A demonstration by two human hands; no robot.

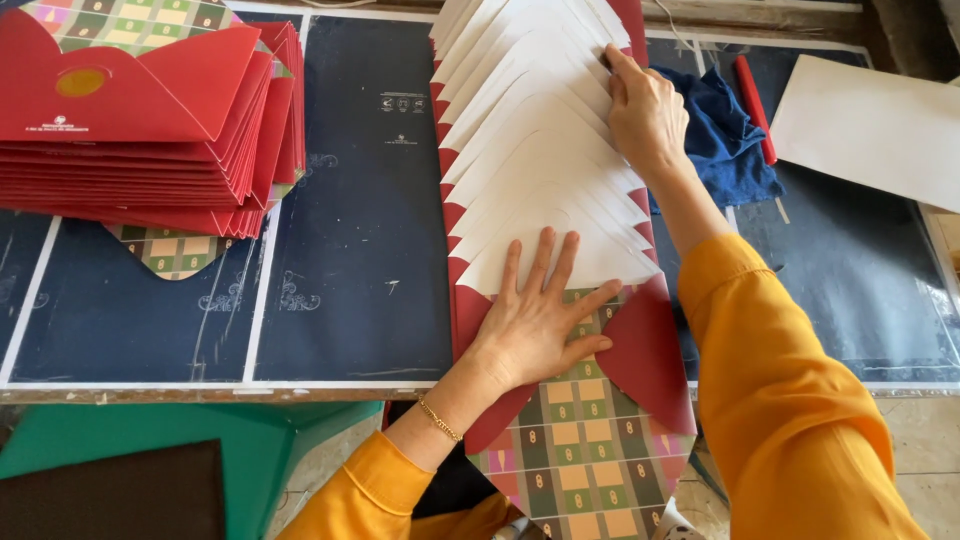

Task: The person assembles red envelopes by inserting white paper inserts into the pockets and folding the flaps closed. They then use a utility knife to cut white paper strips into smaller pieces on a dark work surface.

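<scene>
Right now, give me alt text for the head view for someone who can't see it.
Two hands press on a fanned row of unfolded envelopes: left hand flat at the near end, right hand at the far end. A red stack sits left; a blue cloth lies right.

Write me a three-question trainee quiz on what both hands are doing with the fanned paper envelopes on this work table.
1. True or false: the left hand lies flat, fingers spread, on the near end of the fanned row of white-and-red paper envelope blanks.
2. Where is the right hand? A) on the stack of folded red paper envelopes B) at the row's far right edge C) on the blue cloth
3. Fill in: the red stick-shaped tool lies beside the blue ____.

Key: 1 true; 2 B; 3 cloth.
</scene>
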